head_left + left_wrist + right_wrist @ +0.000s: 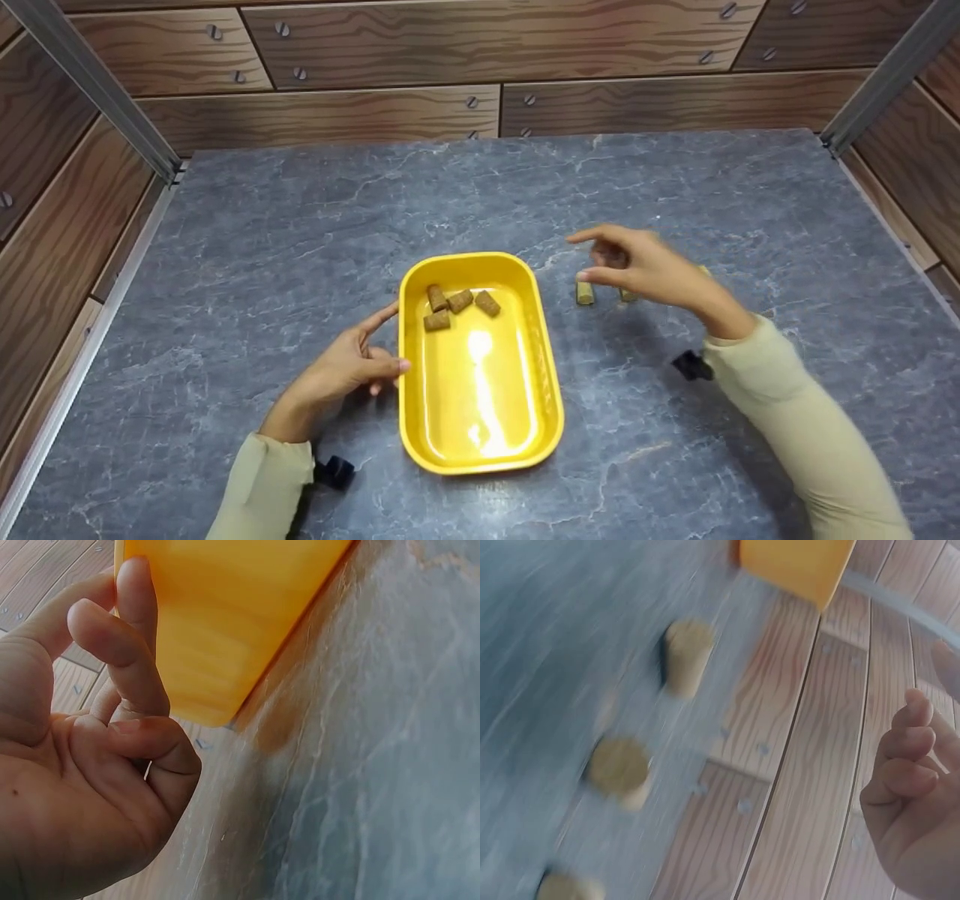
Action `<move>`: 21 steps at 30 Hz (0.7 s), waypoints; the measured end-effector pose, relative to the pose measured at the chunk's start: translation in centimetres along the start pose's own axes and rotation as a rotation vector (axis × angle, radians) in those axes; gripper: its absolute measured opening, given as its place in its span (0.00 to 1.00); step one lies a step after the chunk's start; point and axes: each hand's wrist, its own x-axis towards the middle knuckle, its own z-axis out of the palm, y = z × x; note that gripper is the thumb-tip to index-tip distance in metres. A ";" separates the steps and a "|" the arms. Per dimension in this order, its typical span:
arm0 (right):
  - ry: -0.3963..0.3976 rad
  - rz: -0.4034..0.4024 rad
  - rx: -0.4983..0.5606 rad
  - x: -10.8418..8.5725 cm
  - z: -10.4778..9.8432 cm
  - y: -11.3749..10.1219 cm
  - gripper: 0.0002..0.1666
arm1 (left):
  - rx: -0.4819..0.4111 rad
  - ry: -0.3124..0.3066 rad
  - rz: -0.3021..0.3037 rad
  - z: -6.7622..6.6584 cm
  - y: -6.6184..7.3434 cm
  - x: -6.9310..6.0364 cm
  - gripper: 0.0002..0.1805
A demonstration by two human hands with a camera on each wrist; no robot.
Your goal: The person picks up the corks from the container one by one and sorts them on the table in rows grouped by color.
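With the left hand (352, 366), pinching the left rim of the yellow tray (476, 386) at mid-frame. Containing four brown corks (460, 301), upper left. With the right hand (646, 266) (parted at thumb and forefinger), hovering right of centre beside paler corks (585, 293). Backed by wood-patterned panels (495, 37) across the top.
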 end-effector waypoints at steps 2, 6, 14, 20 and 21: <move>-0.017 -0.024 0.008 0.9 0.9 -0.5 0.26 | 0.006 0.004 -0.001 0.0 0.0 0.0 0.52; -0.056 -0.073 0.029 2.4 2.7 -1.7 0.26 | 0.004 0.008 -0.007 0.0 0.1 0.1 0.53; -0.165 -0.198 -0.060 5.2 5.6 -3.9 0.25 | -0.014 0.006 -0.013 -0.1 0.0 0.1 0.53; -0.283 -0.213 -0.152 7.1 7.5 -4.8 0.23 | -0.014 0.007 -0.015 0.0 0.1 0.0 0.53; -0.298 -0.219 -0.171 7.4 7.8 -4.9 0.23 | -0.011 0.008 -0.014 0.0 0.0 0.0 0.53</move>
